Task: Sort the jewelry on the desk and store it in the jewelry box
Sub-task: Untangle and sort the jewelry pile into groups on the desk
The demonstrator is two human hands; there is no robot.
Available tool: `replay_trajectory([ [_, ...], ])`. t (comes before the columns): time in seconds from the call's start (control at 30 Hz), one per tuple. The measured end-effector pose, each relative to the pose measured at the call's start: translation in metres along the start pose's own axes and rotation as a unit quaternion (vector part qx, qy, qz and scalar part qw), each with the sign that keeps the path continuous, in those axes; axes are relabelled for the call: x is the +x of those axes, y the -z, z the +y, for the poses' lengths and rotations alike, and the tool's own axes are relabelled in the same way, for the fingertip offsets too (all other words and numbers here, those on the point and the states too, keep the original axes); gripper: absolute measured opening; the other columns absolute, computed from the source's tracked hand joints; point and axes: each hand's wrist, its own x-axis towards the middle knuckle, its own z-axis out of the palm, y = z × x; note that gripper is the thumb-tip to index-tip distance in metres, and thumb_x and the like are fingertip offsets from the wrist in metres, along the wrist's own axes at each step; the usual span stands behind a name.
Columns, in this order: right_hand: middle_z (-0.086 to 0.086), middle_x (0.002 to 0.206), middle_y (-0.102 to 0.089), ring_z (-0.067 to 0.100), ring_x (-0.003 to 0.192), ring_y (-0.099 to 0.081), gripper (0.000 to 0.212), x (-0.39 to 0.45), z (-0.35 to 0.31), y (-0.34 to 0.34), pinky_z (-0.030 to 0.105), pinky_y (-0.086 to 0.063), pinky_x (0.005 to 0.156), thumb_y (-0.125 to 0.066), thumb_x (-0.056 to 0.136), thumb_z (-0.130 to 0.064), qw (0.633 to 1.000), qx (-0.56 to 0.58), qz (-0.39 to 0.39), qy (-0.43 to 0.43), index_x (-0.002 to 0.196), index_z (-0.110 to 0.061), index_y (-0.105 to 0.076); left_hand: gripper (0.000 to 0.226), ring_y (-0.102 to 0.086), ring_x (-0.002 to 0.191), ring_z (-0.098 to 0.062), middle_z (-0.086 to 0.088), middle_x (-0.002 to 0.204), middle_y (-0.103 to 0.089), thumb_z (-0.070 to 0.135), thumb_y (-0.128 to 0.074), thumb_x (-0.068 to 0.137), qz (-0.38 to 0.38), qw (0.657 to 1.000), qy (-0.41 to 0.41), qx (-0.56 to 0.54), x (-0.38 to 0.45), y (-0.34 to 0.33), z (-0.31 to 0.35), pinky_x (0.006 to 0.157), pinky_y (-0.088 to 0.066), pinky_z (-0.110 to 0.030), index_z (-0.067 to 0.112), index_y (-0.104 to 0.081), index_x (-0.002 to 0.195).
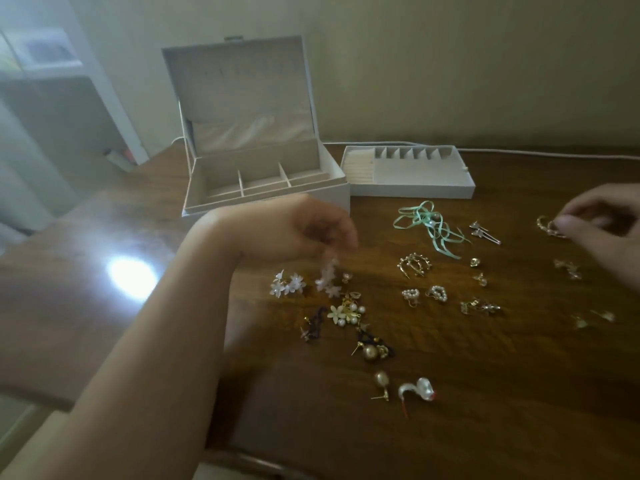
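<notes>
Dark wooden desk [450,393], jewelry box [263,181] gaping upper centre. Left hand [304,230] pinching white flower earring [327,280] aloft for sorting; right hand [602,223] pinching gold earring [550,226].

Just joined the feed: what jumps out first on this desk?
The left hand at centre dangles a white flower-petal earring above scattered gold and pearl jewelry on the dark wooden desk. Behind stands the open white jewelry box, its removable tray beside it. The right hand pinches a gold piece.
</notes>
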Motion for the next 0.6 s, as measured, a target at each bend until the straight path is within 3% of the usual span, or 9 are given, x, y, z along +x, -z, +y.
replay_trajectory([
  [0.1,-0.014,0.076,-0.061,0.013,0.071,-0.060,0.048,-0.003,-0.011,0.000,0.047,-0.056,0.059,-0.037,0.071,-0.088,1.000,0.013,0.021,-0.004,0.089,-0.051,-0.060,0.024,-0.059,0.075,-0.002,0.017,0.080,-0.062,0.016,-0.059,0.091,0.015,0.999,0.027,-0.011,-0.009,0.010,-0.006,0.072,-0.049,-0.023,0.033,-0.066,0.106],
  [0.17,-0.013,0.075,-0.062,0.014,0.071,-0.060,0.050,-0.004,-0.014,-0.004,0.047,-0.056,0.059,-0.035,0.070,-0.090,1.000,0.022,0.009,-0.005,0.089,-0.051,-0.059,0.025,-0.057,0.069,0.003,0.022,0.077,-0.062,0.011,-0.057,0.092,0.034,0.998,0.046,0.004,-0.013,0.012,-0.009,0.068,-0.045,-0.017,0.032,-0.067,0.103],
  [0.27,-0.014,0.076,-0.063,0.013,0.073,-0.061,0.049,-0.003,-0.017,-0.007,0.046,-0.057,0.059,-0.032,0.069,-0.091,1.000,0.018,-0.007,0.004,0.089,-0.054,-0.058,0.032,-0.059,0.068,0.003,0.016,0.083,-0.063,0.003,-0.054,0.092,0.069,0.993,0.058,0.070,-0.023,0.009,-0.013,0.062,-0.044,-0.012,0.030,-0.069,0.098],
  [0.43,-0.020,0.081,-0.063,0.009,0.076,-0.061,0.050,-0.001,-0.017,-0.012,0.044,-0.059,0.063,-0.031,0.070,-0.090,0.999,0.013,-0.029,0.023,0.093,-0.055,-0.058,0.040,-0.059,0.083,-0.009,0.010,0.095,-0.058,-0.004,-0.053,0.087,0.109,0.983,0.055,0.136,-0.042,-0.009,-0.031,0.070,-0.047,-0.026,0.032,-0.070,0.094],
  [0.53,-0.018,0.083,-0.063,0.011,0.078,-0.060,0.044,-0.003,-0.021,-0.009,0.045,-0.058,0.065,-0.033,0.072,-0.087,0.999,0.011,-0.019,0.030,0.091,-0.056,-0.058,0.018,-0.058,0.086,-0.006,0.013,0.103,-0.055,0.019,-0.061,0.093,0.107,0.985,0.044,0.130,-0.054,-0.022,-0.033,0.074,-0.048,-0.023,0.033,-0.067,0.102],
  [0.6,-0.016,0.078,-0.063,0.012,0.073,-0.060,0.041,-0.006,-0.030,-0.005,0.042,-0.058,0.063,-0.035,0.073,-0.085,0.999,0.023,-0.010,0.039,0.088,-0.055,-0.059,0.020,-0.058,0.089,-0.006,0.016,0.111,-0.052,0.034,-0.068,0.089,0.103,0.982,0.040,0.154,-0.059,-0.029,-0.032,0.077,-0.048,-0.020,0.035,-0.065,0.109],
])
